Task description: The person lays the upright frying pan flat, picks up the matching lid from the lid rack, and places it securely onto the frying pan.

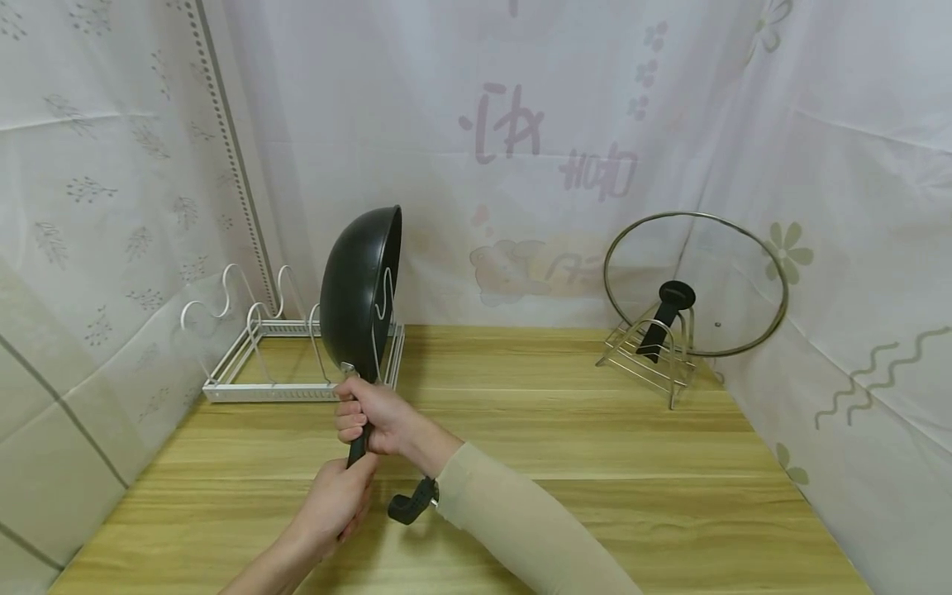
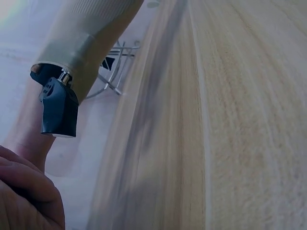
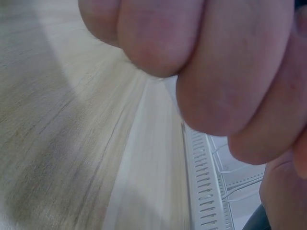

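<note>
A black wok (image 1: 355, 289) stands on its side at the right end of the white dish rack (image 1: 271, 393), among its wire dividers; I cannot tell whether it bears on the rack. My right hand (image 1: 378, 413) grips the wok's black handle close to the pan. Lower down, my left hand (image 1: 335, 500) holds the handle's end, its fingers mostly hidden in the head view. Curled fingers (image 3: 216, 72) fill the upper right wrist view, with the rack beyond. In the left wrist view, part of a hand (image 2: 26, 199) shows at the lower left corner.
A glass lid with a metal rim (image 1: 695, 215) and black knob (image 1: 677, 295) leans upright in a small wire stand (image 1: 672, 376) at the back right. Patterned curtains (image 1: 513, 107) hang around the wooden table (image 1: 535, 413). A black wrist mount (image 1: 411, 502) juts below the right sleeve.
</note>
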Motion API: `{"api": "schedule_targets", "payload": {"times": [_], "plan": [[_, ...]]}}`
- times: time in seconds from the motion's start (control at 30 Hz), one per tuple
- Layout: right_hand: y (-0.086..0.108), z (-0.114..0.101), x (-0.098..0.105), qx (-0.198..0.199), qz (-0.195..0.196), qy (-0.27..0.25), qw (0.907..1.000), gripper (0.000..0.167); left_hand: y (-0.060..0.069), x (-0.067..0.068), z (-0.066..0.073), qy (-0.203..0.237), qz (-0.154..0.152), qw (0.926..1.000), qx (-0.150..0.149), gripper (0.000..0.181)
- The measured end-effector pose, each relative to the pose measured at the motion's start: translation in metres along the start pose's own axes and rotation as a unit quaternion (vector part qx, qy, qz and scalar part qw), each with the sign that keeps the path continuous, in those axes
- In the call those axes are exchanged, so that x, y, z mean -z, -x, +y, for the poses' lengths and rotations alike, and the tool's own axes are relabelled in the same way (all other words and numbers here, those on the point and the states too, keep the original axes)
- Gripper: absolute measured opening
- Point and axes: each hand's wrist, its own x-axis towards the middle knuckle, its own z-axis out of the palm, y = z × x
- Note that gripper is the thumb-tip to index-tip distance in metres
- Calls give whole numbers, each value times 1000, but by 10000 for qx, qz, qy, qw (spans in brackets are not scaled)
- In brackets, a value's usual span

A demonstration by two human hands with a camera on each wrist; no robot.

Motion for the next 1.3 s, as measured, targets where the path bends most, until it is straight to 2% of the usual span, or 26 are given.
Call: {"api": "schedule_targets", "payload": {"times": [0.67, 1.0, 1.3], "plan": [[11, -11, -8, 163, -277, 218, 9992, 44, 5, -4, 7, -173, 220, 9995, -152, 48], [16, -16, -14, 303, -330, 430, 9981, 48, 8, -5, 13, -472, 371, 9979, -249, 47], [20, -21, -18, 390, -335, 604, 9969, 49, 8, -7, 14, -472, 465, 9973, -324, 46]]}}
